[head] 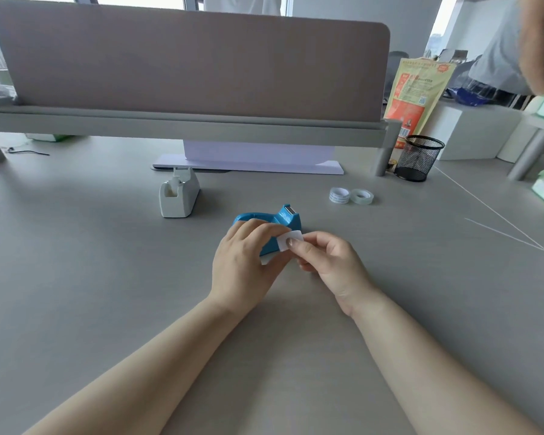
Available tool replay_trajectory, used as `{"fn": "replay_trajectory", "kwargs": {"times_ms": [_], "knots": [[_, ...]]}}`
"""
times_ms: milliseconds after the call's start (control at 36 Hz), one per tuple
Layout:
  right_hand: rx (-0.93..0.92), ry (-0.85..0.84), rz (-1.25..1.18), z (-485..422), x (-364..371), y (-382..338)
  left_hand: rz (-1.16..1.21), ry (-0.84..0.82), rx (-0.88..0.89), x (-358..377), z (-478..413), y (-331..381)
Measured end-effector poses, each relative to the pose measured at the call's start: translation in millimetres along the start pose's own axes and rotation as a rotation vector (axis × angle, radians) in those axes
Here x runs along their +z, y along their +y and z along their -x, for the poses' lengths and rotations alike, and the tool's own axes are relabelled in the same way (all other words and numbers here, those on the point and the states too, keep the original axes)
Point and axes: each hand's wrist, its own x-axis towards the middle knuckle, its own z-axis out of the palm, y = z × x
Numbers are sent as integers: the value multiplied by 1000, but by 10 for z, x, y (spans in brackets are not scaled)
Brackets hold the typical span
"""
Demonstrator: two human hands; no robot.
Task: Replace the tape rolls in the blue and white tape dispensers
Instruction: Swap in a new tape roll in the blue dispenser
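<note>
We see both hands meeting at mid-desk (76, 277), just in front of the blue dispenser (280, 218). The left hand (245, 262) and right hand (325, 262) both pinch a small white piece (291, 241) between fingertips, with the right thumb on its face; we can't tell if it's a roll or a core. The blue dispenser sits on the desk, cutter end to the right, its lower part hidden by the left hand. The white dispenser (179, 196) stands upright, back-left and well apart. Two tape rolls (350, 196) lie flat side by side, touching, back-right of the blue one. Mesh pen cup (418, 158) sits further back-right, orange pouch (416, 98) behind it
</note>
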Motion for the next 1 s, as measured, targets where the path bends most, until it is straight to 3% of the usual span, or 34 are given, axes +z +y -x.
{"fn": "replay_trajectory", "kwargs": {"times_ms": [556, 1000], "knots": [[9, -63, -42, 1, -53, -29, 122, -98, 21, -81, -29, -24], [13, -121, -90, 17, -60, -62, 69, -78, -25, -58, -22, -18]]}}
